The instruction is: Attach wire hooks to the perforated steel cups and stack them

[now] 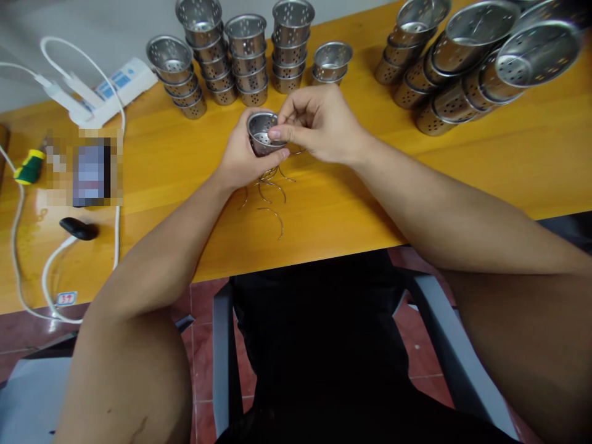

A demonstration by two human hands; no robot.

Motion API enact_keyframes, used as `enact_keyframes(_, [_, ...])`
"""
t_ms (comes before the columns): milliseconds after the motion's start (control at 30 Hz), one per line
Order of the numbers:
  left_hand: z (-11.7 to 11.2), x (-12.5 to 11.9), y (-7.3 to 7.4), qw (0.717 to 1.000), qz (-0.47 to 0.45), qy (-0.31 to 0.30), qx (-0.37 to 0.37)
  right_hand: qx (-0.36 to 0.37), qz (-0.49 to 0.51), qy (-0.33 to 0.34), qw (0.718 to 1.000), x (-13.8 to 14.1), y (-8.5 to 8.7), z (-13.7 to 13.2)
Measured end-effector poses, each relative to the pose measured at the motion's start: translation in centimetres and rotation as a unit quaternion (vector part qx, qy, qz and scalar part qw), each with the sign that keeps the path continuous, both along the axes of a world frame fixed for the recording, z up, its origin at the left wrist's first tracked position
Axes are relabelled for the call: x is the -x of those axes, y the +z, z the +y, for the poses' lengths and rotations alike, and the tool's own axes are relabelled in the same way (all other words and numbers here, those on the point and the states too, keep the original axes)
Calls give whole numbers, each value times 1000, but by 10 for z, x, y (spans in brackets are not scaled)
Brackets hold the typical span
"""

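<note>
My left hand [240, 157] is wrapped round a small perforated steel cup [261, 132], held just above the orange table [370, 179]. My right hand [319, 123] pinches at the cup's rim with thumb and fingers, apparently on a thin wire piece that I can barely make out. Several curved wire pieces [271, 191] lie loose on the table right under both hands.
Upright stacks of the same perforated cups [245, 58] stand at the back centre, and stacks lying on their sides [462, 68] fill the back right. A white power strip with cable [106, 92], a yellow-green screwdriver [28, 168] and a small black object [78, 228] lie at the left.
</note>
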State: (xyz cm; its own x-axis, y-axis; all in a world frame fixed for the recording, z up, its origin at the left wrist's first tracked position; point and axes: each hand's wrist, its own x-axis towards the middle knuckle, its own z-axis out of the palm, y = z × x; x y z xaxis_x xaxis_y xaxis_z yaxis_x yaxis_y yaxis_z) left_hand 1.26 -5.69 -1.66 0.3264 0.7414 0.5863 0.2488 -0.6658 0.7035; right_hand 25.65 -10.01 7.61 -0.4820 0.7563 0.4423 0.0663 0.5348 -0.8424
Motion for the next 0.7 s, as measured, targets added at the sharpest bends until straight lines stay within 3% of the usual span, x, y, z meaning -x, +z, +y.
enact_keyframes(267, [-5, -1, 9, 1000, -18, 8, 15, 1, -9, -8, 1000, 0, 3, -9])
enact_keyframes(433, [1, 2, -2, 1000, 2, -13, 18, -7, -21, -14, 1000, -2, 1, -8])
enact_keyframes(567, [4, 0, -9, 999, -22, -23, -27, -49, 11, -37, 998, -6, 0, -3])
enact_keyframes(700, [0, -3, -3, 999, -27, 23, -29, -122, -23, -73, 990, -12, -2, 3])
